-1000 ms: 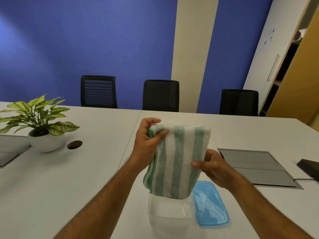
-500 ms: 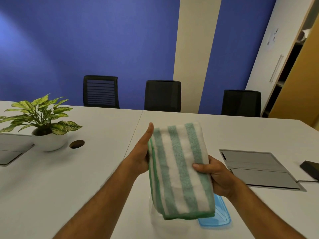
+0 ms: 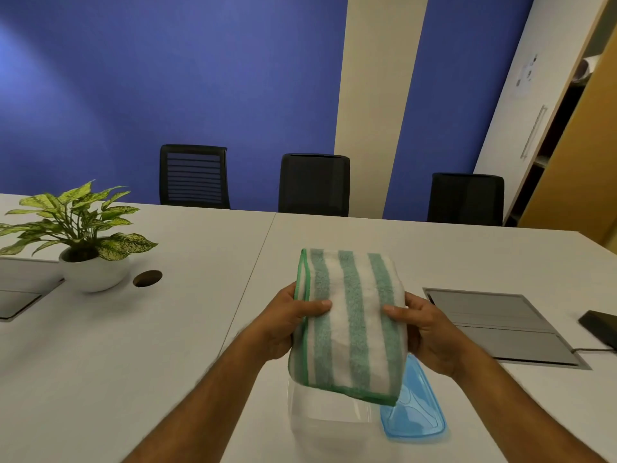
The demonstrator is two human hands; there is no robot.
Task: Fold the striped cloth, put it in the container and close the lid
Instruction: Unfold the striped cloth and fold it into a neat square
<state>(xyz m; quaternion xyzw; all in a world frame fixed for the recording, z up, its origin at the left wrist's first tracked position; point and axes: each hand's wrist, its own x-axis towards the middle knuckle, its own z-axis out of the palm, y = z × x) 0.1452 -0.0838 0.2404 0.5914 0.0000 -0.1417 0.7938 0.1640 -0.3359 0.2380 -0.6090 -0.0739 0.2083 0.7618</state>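
Observation:
The green-and-white striped cloth point(image 3: 349, 324) is folded into a thick rectangle and held in the air above the table. My left hand point(image 3: 287, 324) grips its left edge, thumb on top. On the other side my right hand point(image 3: 424, 332) grips the right edge. Directly below the cloth stands a clear plastic container point(image 3: 325, 421), open, its far part hidden by the cloth. The blue lid point(image 3: 415, 414) lies flat on the table just right of the container.
A potted plant point(image 3: 85, 243) in a white bowl and a round cable hole point(image 3: 147, 278) are at the left. A grey floor-box panel point(image 3: 500, 325) and a black device point(image 3: 601, 327) lie at the right. Three black chairs stand behind the white table point(image 3: 133, 345).
The cloth has been turned flatter and lowered toward the container. My left hand shifted from an open thumb-up touch to gripping the left edge; both hands now hold its sides.

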